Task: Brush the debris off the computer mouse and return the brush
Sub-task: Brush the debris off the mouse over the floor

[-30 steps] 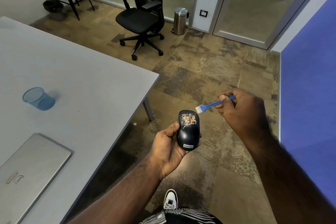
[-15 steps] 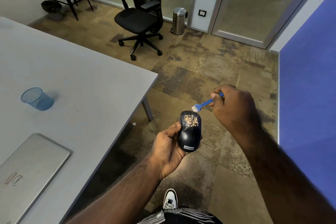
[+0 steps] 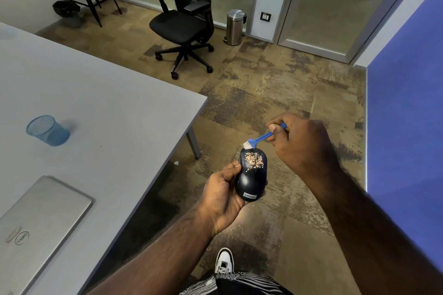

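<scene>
A black computer mouse [image 3: 250, 181] with tan debris [image 3: 254, 160] scattered on its top is held in the air over the floor, right of the table. My left hand [image 3: 223, 195] grips it from below and the left side. My right hand [image 3: 300, 142] pinches the handle of a small blue brush [image 3: 260, 138]. Its white bristles touch the far end of the mouse, just beyond the debris.
A grey table [image 3: 100, 108] fills the left, with a blue mesh cup [image 3: 48, 130] and a closed silver laptop [image 3: 36, 225] on it. A black office chair [image 3: 185, 21] and steel bin [image 3: 235, 26] stand farther back. A blue wall [image 3: 407, 115] runs along the right.
My right hand has moved left and down, bringing the brush bristles from the air beside the mouse onto its far end. My left hand has kept the mouse nearly still.
</scene>
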`<state>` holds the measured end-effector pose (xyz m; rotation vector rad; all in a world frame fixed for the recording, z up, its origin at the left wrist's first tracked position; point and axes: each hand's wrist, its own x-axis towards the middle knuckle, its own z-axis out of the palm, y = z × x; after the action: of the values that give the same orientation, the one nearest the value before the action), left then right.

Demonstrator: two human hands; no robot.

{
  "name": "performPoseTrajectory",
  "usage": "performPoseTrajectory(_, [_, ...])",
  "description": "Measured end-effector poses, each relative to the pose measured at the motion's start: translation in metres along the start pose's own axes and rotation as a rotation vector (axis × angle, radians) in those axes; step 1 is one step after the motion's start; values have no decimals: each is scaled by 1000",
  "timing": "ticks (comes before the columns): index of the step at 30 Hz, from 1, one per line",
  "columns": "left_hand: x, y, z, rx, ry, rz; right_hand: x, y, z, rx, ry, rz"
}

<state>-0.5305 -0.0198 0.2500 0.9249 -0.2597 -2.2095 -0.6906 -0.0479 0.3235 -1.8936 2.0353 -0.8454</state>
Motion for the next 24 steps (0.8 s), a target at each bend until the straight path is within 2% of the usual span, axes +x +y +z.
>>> performPoseTrajectory(2, [-1, -1, 1, 14, -9, -1, 3, 3, -2, -38, 35, 22])
performPoseTrajectory(4, [-1, -2, 1, 11, -3, -2, 4, 2, -5, 30, 44, 10])
performPoseTrajectory(7, [0, -2, 2, -1, 1, 3, 0, -7, -5, 132, -60, -47])
performPoseTrajectory(10, [0, -1, 3, 6, 0, 10, -3, -10, -1, 13, -118, -67])
performPoseTrajectory(15, [-3, -4, 3, 21, -1, -5, 7, -6, 1, -81, -46, 9])
performPoseTrajectory(18, [-4, -3, 3, 16, 1, -9, 8, -3, -2, -27, 1, -9])
performPoseTrajectory(21, [-5, -1, 3, 17, -7, -3, 5, -6, 1, 81, -72, -41])
performPoseTrajectory(24, [-5, -2, 4, 13, -6, -7, 6, -3, 4, -32, -70, -6])
